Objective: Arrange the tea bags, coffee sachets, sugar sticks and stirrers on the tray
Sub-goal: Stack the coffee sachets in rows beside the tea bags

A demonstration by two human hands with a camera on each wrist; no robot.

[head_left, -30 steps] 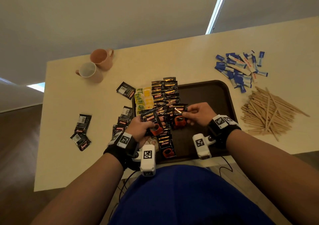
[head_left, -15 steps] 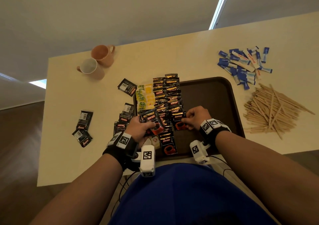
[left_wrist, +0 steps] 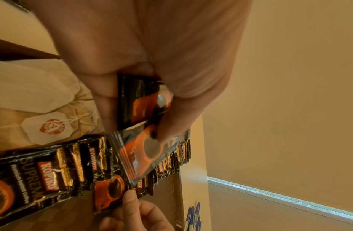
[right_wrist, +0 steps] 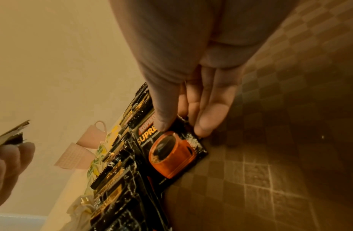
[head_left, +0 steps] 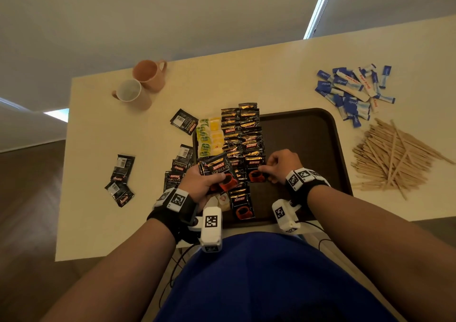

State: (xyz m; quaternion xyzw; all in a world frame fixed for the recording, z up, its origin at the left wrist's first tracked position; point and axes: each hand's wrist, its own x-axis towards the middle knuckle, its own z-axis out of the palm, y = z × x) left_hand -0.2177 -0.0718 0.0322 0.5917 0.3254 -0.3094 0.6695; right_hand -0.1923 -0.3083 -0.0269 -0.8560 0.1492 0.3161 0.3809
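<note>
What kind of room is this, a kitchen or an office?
Probably an office or hotel refreshment spot, though I can't be sure: a plain table holds two mugs, a serving tray of coffee sachets, sugar sticks and wooden stirrers.

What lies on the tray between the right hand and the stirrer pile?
In the head view, only bare brown tray floor and its raised rim separate the right hand from the stirrer pile, then a strip of bare table.

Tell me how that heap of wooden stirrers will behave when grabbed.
The wooden stirrers look thin and stiff, probably very light. They lie crisscrossed on the table, so a handful would likely splay, and strays could slip out.
</note>
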